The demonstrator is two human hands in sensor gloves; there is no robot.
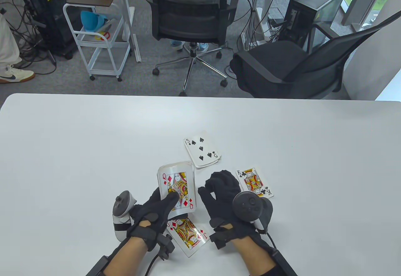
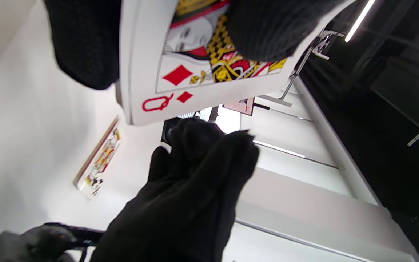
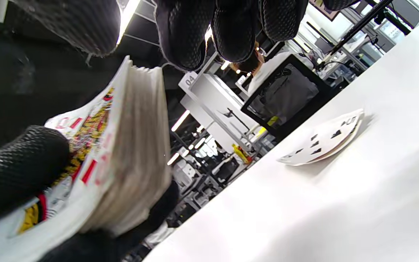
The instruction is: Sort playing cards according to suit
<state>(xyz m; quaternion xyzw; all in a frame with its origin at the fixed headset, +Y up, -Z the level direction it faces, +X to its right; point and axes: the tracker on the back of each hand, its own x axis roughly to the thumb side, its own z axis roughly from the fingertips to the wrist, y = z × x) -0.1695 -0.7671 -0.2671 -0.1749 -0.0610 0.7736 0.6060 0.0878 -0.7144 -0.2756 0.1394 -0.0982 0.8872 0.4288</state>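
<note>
Nearest the desk's (image 1: 62, 138) near edge, a jack of diamonds (image 1: 188, 233) lies face up, its long axis slanted and its near-left corner hidden under the left wrist. Above it the left hand (image 1: 156, 208), in a black knit glove, grips a thick deck (image 1: 177, 188), thumb (image 1: 170, 199) across the top card, a glossy queen of diamonds, long axis running away from the person. Just beside it the right hand (image 1: 221, 191) hovers with fingers loosely curled, holding nothing. Right of that hand lies a king of clubs (image 1: 254, 182), partly covered by the tracker (image 1: 250, 208). Farther out sits a small fanned pile topped by the 5 of spades (image 1: 202, 152).
</note>
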